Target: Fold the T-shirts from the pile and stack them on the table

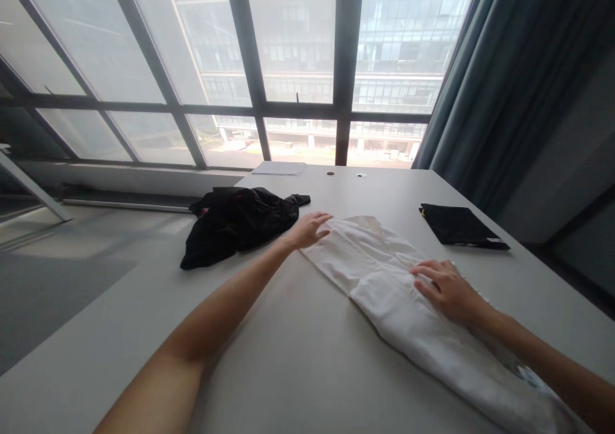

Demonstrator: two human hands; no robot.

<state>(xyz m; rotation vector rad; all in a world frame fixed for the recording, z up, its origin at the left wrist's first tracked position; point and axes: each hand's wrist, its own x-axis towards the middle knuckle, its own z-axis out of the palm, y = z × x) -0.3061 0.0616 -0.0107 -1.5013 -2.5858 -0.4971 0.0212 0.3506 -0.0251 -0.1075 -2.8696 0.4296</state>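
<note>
A white garment (384,293) lies stretched at a slant across the table, from the middle to the lower right. Its cloth is creased, a beige patch shows at its far edge, and small bumps run along its right edge. My left hand (310,229) is at the garment's far left end, fingers stretched out and thumb apart. On the garment's right part rests my right hand (446,290), its fingers slightly bent and spread from the thumb, with a gap between them. My right forearm covers part of the near right edge.
A crumpled black garment (245,219) lies left of my left hand. At the right is a folded black garment (461,225). White paper (278,168) sits at the far edge of the white table (288,370). Windows stand behind, with a dark curtain (480,81) on the right.
</note>
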